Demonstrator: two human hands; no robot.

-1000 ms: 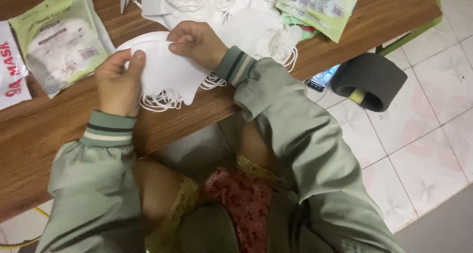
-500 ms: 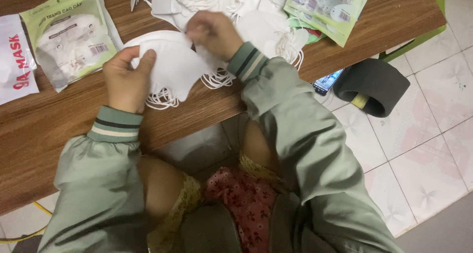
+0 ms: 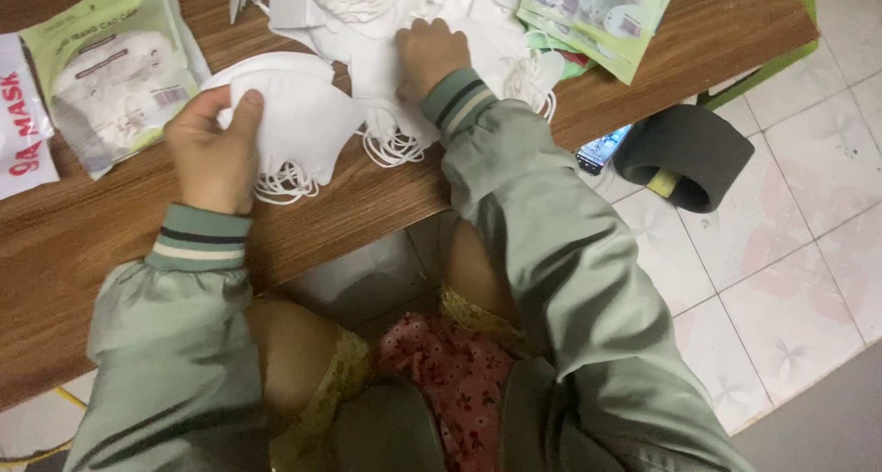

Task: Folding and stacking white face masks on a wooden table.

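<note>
**Two hands in a heap of white masks**

Across the top half of the frame runs a brown wooden bench (image 3: 83, 242), its near edge slanting from lower left up to the right. Below it the person's green sleeves fill the middle and bottom, and pale floor tiles (image 3: 790, 279) take the right side, where a dark foam ring (image 3: 684, 155) lies beside a small phone (image 3: 602, 148) half tucked under the bench edge.

At top centre sits a loose pile of masks (image 3: 349, 13), white and tangled with ear loops. Green-edged packets (image 3: 597, 13) overlap at upper right; another packet (image 3: 115, 73) with a mask inside lies at upper left, and a white one (image 3: 23, 128) touches the left edge.

Left of centre, the left hand (image 3: 209, 155) is closed on a stack of masks (image 3: 294, 118), thumb on top and fingers beneath, loops dangling over the bench. The right hand (image 3: 430, 54) lies knuckles-up on the pile, fingers curled down into it; whether it grips anything cannot be told.

The stack looks light, soft and easily creased, and the thin loops are likely to snag. A flat pinch across the folded body, near the edge, seems the safest hold, not the loops.
</note>
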